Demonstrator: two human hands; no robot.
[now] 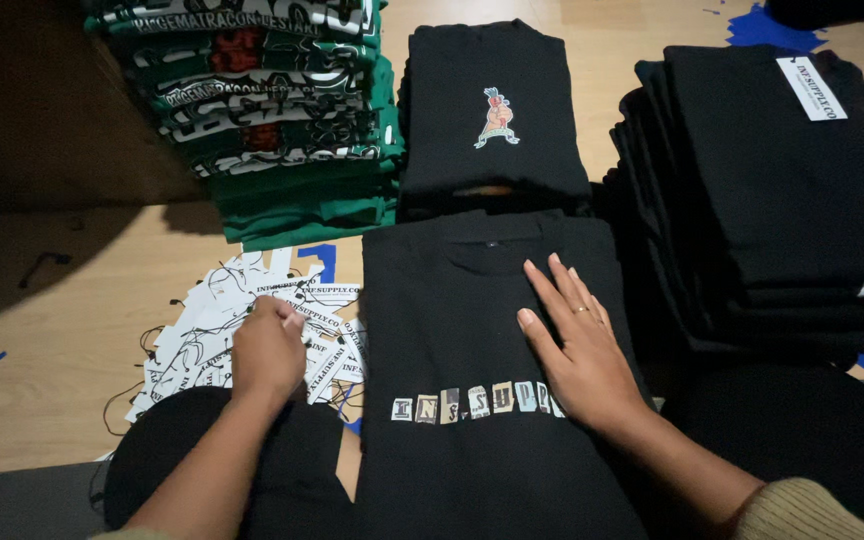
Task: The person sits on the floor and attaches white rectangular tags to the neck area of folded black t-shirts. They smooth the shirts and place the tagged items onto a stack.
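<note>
Resting flat with fingers spread, the right hand [577, 345] presses on a black folded shirt [492, 330] that lies on the wooden floor [52, 340] in front of the person. A row of small cut-out letter patches in white, grey and tan crosses the shirt's front, just under that hand. The left hand [267, 345] is curled with its fingers pinched down on a heap of white rectangular hang tags [207, 330] with thin dark strings, spread on the floor just left of the shirt; whether it grips one tag I cannot tell.

Toward the far edge of the floor stands a tall pile of green folded shirts [282, 130] with white and red print along their folds. Beside it, straight beyond the shirt under the hand, sits a pile of black shirts [492, 110] whose top one bears a small red and white emblem. At the right a larger black stack [772, 190] carries a white oblong label near its far corner. Blue patches [767, 28] mark the pale wood at the far right.
</note>
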